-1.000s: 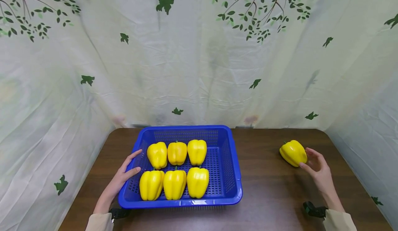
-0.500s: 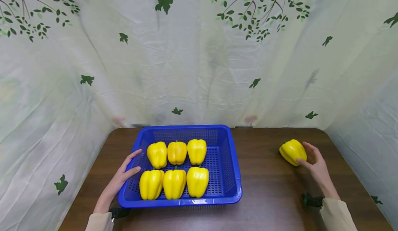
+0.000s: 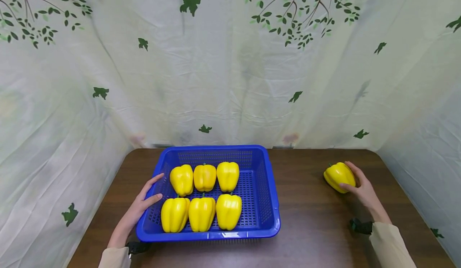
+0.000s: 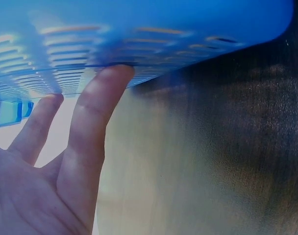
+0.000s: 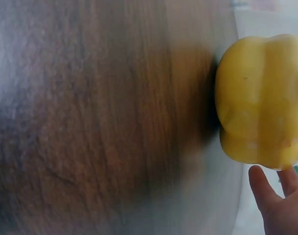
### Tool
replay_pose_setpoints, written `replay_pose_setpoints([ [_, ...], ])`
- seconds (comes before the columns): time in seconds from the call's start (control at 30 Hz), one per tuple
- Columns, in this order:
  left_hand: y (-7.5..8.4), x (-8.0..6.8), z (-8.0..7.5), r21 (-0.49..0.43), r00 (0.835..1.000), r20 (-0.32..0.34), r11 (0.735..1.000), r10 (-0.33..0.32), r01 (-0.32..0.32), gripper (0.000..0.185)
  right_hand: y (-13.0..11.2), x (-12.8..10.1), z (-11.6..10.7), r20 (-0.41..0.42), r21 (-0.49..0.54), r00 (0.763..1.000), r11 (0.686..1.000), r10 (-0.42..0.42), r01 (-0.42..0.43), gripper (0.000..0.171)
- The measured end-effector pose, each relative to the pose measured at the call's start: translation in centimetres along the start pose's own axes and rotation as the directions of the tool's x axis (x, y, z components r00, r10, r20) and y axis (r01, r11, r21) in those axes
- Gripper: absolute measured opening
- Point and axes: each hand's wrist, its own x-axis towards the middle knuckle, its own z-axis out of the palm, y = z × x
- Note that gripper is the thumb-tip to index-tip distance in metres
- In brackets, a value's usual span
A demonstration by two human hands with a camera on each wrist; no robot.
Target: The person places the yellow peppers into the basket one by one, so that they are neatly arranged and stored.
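A blue basket (image 3: 268,204) stands on the table with several yellow bell peppers inside, set in two rows. At its left side my left hand (image 3: 138,206) holds the rim, thumb and forefinger over the edge. The left wrist view shows two more fingers (image 4: 92,115) against the slotted outer wall from below. Off to the right, another yellow bell pepper (image 3: 337,176) lies tilted on the tabletop. My right hand (image 3: 363,190) grips it from its right side, thumb at the front and forefinger over the back. In the right wrist view, two fingertips (image 5: 259,178) stick out just below the pepper (image 5: 261,98).
The brown table (image 3: 300,188) meets a pale curtain (image 3: 245,79) printed with leaves and birds, which hangs behind it and along both sides. The basket's right-hand part shows bare slotted floor (image 3: 248,204). Bare tabletop lies between basket and lone pepper.
My right hand has moved left and slightly forward, bringing thumb and fingers round the lone bell pepper. That pepper, the basket and my left hand stay where they were.
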Motion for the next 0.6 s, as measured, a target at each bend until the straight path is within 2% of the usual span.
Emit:
replay_pose_setpoints([
  [0.1,0.06,-0.05,0.02,-0.003,1.0,-0.001,1.0,-0.002,0.002,0.059,0.06,0.1,0.0,0.014,-0.01,1.0,1.0,-0.008,0.008,0.076],
  [0.33,-0.06,-0.04,0.02,0.005,1.0,-0.007,1.0,-0.006,0.006,0.059,0.45,0.04,0.16,0.023,-0.073,0.999,0.997,0.03,-0.028,0.08],
  [0.6,-0.12,0.01,0.02,0.0,1.0,-0.007,1.0,-0.006,0.006,0.059,0.5,-0.4,0.4,0.004,-0.083,1.0,0.997,0.011,-0.01,0.086],
])
